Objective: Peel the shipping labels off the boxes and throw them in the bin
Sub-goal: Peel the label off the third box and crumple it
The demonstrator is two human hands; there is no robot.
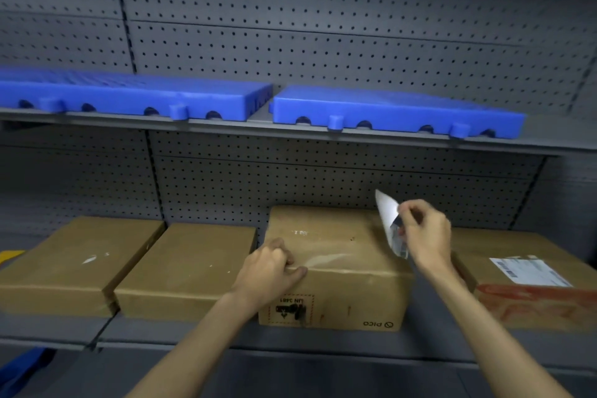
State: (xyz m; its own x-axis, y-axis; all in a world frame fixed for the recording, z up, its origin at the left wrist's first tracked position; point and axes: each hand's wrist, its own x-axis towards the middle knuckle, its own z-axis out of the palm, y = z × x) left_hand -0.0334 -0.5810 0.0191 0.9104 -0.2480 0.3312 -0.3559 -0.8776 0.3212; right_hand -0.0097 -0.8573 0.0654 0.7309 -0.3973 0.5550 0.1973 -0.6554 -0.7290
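My left hand (274, 263) presses down on the front top edge of the PICO carton (339, 271) at the centre of the lower shelf (181, 334), fingers curled over the edge and holding the box steady. My right hand (424, 236) is raised just above the carton's right rear corner, thumb and fingers pinched on a peeled shipping label (389, 220). The label is lifted clear of the cardboard, its white backing toward me and curling to a point at the top, with a bit of printed face showing near my fingers. A pale scuffed patch marks the carton's top between my two hands.

To the left of this carton sit two flatter cardboard boxes (190, 265), side by side, tops bare except for small white scraps. At the right edge of the frame another box (529, 294) carries an attached label (529, 270) on its top and red tape along its front edge. On the upper shelf (549, 136), across the middle of the frame, lie two blue plastic pallets (397, 111) against the grey pegboard backing (323, 48).
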